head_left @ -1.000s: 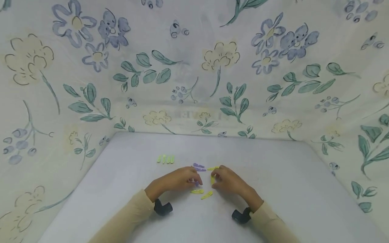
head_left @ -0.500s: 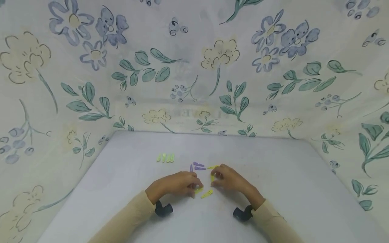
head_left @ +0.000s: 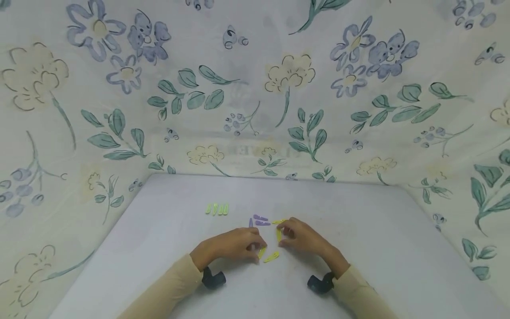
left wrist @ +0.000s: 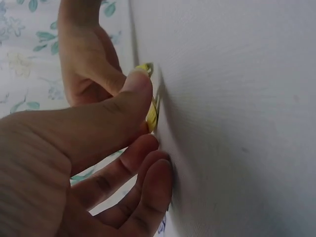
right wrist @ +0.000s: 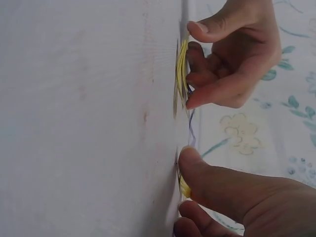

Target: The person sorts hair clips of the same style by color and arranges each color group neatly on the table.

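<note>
My left hand (head_left: pixel 235 244) pinches a yellow snap hair clip (head_left: pixel 261 252) at its two ends between thumb and index finger, low at the tabletop. The right wrist view shows this clip (right wrist: pixel 182 66) edge-on between those fingertips. Opposite, my right hand (head_left: pixel 304 238) holds another yellow hair clip (head_left: pixel 279 235) between thumb and fingertip. One more yellow clip (head_left: pixel 272 257) lies slanted in front of both hands, and another yellow clip (head_left: pixel 278 221) sits just beyond the right fingers. Beside the left knuckles are purple clips (head_left: pixel 262 223), one of them partly hidden by the hand.
Several light green clips (head_left: pixel 217 209) stand in a neat row farther back on the left of the white table (head_left: pixel 350 212). A floral cloth (head_left: pixel 255 110) rises behind the table and along both sides. Black wrist cameras (head_left: pixel 214 280) are strapped near the sleeves.
My left hand has left a purple clip, moved toward me to the near yellow clip, and turned that clip from crosswise to a steep slant. My right hand stays on its yellow clip.
</note>
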